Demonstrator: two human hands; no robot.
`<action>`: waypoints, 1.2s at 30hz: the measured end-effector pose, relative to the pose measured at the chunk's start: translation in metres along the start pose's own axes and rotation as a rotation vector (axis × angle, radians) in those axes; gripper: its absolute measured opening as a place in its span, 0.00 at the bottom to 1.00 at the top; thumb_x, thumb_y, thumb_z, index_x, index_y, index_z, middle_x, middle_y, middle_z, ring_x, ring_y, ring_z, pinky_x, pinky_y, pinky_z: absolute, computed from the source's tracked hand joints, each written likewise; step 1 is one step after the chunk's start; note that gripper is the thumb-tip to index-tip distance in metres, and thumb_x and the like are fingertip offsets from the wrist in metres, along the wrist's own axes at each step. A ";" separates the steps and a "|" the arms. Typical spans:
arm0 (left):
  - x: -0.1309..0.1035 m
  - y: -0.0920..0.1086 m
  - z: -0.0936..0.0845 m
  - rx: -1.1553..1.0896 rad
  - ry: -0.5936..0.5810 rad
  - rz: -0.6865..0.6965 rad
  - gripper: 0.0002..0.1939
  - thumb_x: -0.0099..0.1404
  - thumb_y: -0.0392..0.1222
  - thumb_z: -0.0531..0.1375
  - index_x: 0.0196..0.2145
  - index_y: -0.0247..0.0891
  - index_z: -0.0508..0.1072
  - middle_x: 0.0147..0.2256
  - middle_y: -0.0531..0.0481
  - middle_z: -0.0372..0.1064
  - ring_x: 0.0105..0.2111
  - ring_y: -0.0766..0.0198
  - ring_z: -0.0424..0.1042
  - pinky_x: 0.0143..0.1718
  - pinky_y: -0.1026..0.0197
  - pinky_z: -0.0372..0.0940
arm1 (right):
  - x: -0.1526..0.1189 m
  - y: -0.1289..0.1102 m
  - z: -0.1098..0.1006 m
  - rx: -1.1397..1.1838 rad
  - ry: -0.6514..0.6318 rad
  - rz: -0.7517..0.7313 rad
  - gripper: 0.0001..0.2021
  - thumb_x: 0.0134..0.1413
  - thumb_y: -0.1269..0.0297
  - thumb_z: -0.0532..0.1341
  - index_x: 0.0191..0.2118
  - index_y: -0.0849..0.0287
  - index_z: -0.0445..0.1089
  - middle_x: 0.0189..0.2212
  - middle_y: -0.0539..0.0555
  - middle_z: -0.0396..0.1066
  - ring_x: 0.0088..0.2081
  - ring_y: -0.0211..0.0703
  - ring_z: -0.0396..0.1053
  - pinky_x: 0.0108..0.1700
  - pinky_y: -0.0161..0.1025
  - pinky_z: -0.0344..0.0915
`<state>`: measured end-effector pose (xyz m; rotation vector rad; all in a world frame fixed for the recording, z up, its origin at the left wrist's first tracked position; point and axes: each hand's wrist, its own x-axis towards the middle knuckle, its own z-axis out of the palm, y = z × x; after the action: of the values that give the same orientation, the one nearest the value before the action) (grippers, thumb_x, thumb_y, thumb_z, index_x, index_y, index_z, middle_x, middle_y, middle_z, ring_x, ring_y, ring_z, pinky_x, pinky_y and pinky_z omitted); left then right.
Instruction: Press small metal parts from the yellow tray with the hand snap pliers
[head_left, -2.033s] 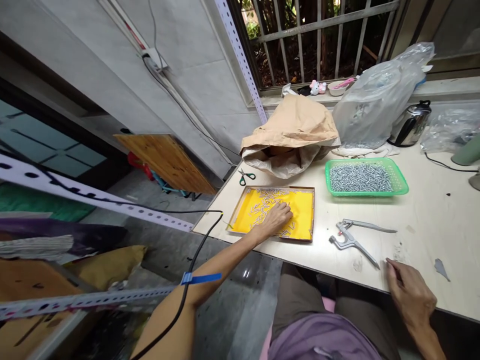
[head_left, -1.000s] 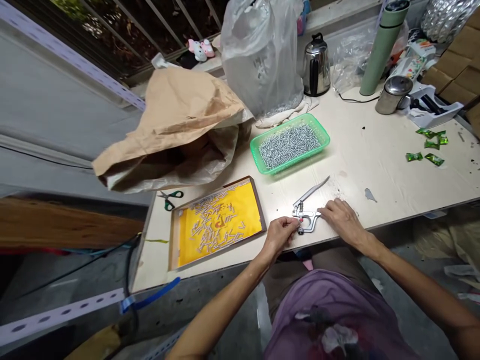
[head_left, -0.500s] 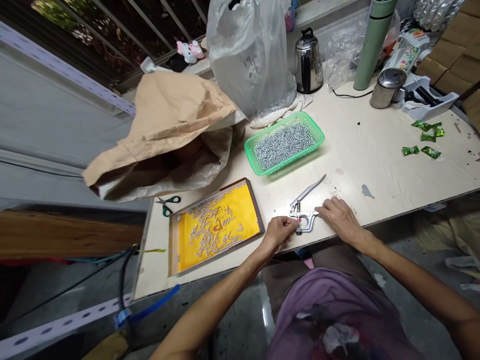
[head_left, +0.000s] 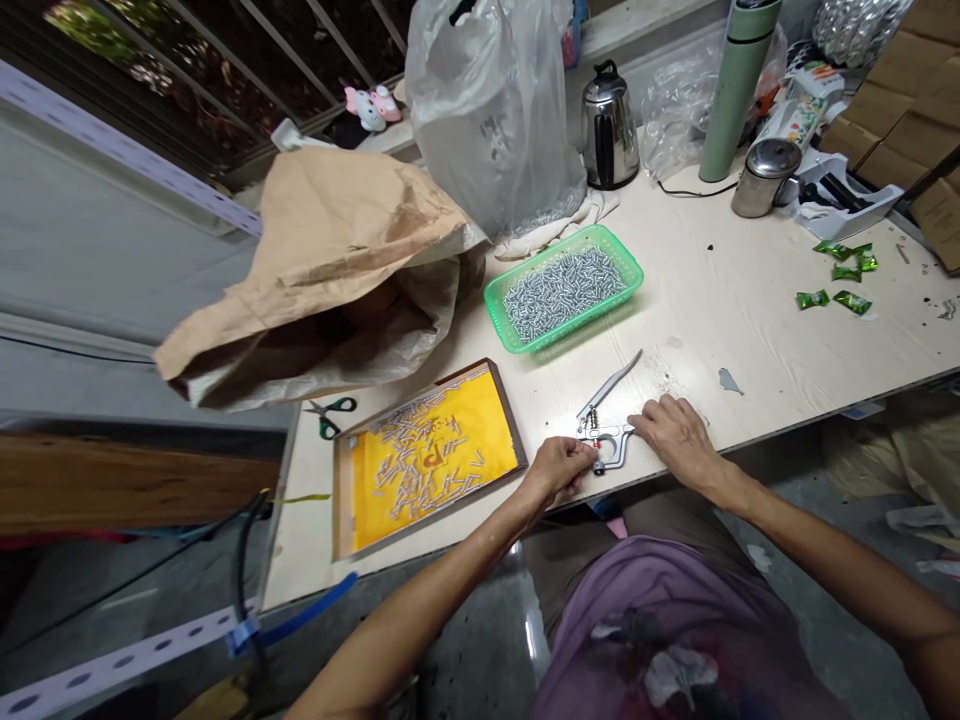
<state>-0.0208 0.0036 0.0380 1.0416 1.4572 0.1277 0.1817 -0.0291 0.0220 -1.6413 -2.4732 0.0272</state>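
Observation:
A silver hand press plier (head_left: 609, 408) lies on the pale table (head_left: 757, 330) near its front edge. My right hand (head_left: 675, 436) rests on the plier's lower handle. My left hand (head_left: 559, 468) has its fingertips pinched at the plier's jaw, apparently on a small metal piece too small to make out. Left of my hands lies a shallow tray with a yellow lining (head_left: 427, 455), scattered with several small silver pieces. A green plastic basket (head_left: 562, 287) full of small silver metal parts stands behind the plier.
A brown paper sack (head_left: 330, 270) and a clear plastic bag (head_left: 491, 110) stand at the back. Green-handled scissors (head_left: 330, 415) lie by the tray. A steel kettle (head_left: 609, 125), green flask (head_left: 724, 95), steel cup (head_left: 765, 175) and green candy wrappers (head_left: 836, 280) sit to the right.
Two seconds ago my left hand was in the yellow tray and my right hand lay apart from the plier. Both hands have since come to the plier and stay there; the view shifted slightly.

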 end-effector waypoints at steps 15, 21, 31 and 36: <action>0.001 -0.011 0.005 -0.007 0.014 0.000 0.15 0.54 0.48 0.65 0.21 0.34 0.67 0.10 0.61 0.55 0.09 0.75 0.55 0.12 0.71 0.48 | 0.004 0.006 -0.008 0.104 -0.061 -0.009 0.10 0.57 0.65 0.60 0.46 0.57 0.69 0.43 0.58 0.69 0.44 0.49 0.62 0.43 0.44 0.55; 0.002 -0.014 0.006 -0.006 0.013 0.008 0.17 0.54 0.50 0.64 0.20 0.35 0.67 0.09 0.61 0.54 0.09 0.75 0.53 0.12 0.71 0.47 | 0.039 0.040 0.000 0.152 -0.152 -0.196 0.44 0.43 0.47 0.67 0.63 0.58 0.52 0.64 0.65 0.49 0.65 0.63 0.41 0.58 0.60 0.47; -0.005 -0.007 0.009 -0.004 0.046 -0.011 0.17 0.56 0.48 0.64 0.19 0.35 0.66 0.09 0.60 0.54 0.09 0.75 0.52 0.12 0.71 0.47 | 0.072 0.043 -0.008 0.069 -0.271 -0.285 0.43 0.33 0.48 0.71 0.55 0.64 0.62 0.48 0.63 0.66 0.49 0.57 0.60 0.53 0.58 0.52; -0.001 -0.010 0.010 -0.009 0.050 -0.005 0.17 0.54 0.51 0.65 0.20 0.34 0.68 0.10 0.60 0.55 0.09 0.76 0.52 0.13 0.71 0.47 | 0.064 0.037 -0.012 0.033 -0.254 -0.259 0.38 0.32 0.52 0.73 0.52 0.62 0.65 0.45 0.61 0.68 0.46 0.54 0.62 0.52 0.53 0.53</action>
<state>-0.0174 -0.0083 0.0302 1.0338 1.5028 0.1570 0.1936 0.0432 0.0385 -1.3666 -2.8387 0.2557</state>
